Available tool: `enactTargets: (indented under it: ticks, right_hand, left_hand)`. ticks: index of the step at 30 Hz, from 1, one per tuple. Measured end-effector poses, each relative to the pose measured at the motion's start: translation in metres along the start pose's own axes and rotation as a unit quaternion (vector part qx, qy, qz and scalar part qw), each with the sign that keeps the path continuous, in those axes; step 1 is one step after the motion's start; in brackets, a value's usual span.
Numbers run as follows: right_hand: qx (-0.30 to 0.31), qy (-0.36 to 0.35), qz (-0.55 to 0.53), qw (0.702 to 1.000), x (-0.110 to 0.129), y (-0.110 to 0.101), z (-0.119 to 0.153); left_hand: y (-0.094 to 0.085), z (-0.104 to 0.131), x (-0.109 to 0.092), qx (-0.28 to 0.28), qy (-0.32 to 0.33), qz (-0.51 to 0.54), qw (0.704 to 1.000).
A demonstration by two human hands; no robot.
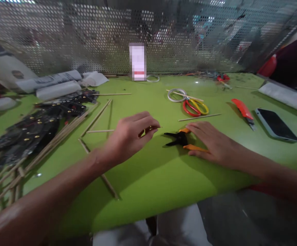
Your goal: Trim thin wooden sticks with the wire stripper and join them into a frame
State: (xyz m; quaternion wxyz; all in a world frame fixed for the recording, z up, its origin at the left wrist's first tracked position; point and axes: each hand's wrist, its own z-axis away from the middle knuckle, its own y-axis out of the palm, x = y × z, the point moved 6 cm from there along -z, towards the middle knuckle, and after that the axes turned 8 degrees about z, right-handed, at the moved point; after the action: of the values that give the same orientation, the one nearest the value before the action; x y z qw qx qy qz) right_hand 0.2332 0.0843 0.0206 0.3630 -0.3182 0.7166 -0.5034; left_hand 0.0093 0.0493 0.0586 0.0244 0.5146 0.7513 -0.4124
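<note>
Green table (148, 191) | cutters (181, 139) under R hand (210, 143) | L hand (133, 135) pinching stick (155, 128)

One pliers (180, 139); one scissors (196, 107); one knife (243, 111); one phone (275, 124).

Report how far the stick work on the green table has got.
Done: several thin sticks lie joined in a rough triangle on the green table. In hand: the left hand pinches a small stick piece; the right hand rests on orange-handled cutters. Left: a bundle of sticks lies unused at the left, and the tape ring and scissors lie untouched.
</note>
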Motion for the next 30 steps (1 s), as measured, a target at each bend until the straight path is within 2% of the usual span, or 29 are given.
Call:
enactTargets:
  ticks: [3, 7, 9, 14, 20, 23, 27, 30]
  right_hand:
    - [-0.01, -0.028, 0.07, 0.997, 0.006, -0.002, -0.001]
    - [0.043, -0.035, 0.126, 0.991, 0.008, -0.002, 0.002]
    - [0.061, -0.014, 0.099, 0.993, 0.007, -0.006, 0.004]
    - [0.064, 0.087, -0.047, 0.993, 0.001, -0.016, 0.007]
    - [-0.023, 0.121, -0.102, 0.987, -0.005, -0.017, -0.002]
    - [-0.023, 0.139, -0.147, 0.979, -0.011, -0.012, -0.006]
    - [0.003, 0.099, -0.163, 0.982, -0.009, -0.007, -0.009]
    - [-0.005, 0.045, -0.115, 0.992, -0.005, -0.007, -0.012]
  left_hand:
    - [0.003, -0.001, 0.004, 0.02, -0.05, 0.03, 0.998]
    - [0.008, 0.001, 0.011, 0.059, -0.112, 0.056, 0.99]
    - [0.011, 0.002, 0.011, 0.07, -0.122, 0.061, 0.988]
    - [0.017, 0.003, 0.008, 0.072, -0.123, 0.066, 0.988]
    - [0.026, 0.008, 0.009, 0.085, -0.14, 0.067, 0.984]
    - [0.027, 0.01, 0.01, 0.08, -0.156, 0.073, 0.982]
    - [0.027, 0.013, 0.015, 0.065, -0.184, 0.086, 0.977]
    - [0.027, 0.014, 0.018, 0.058, -0.194, 0.083, 0.976]
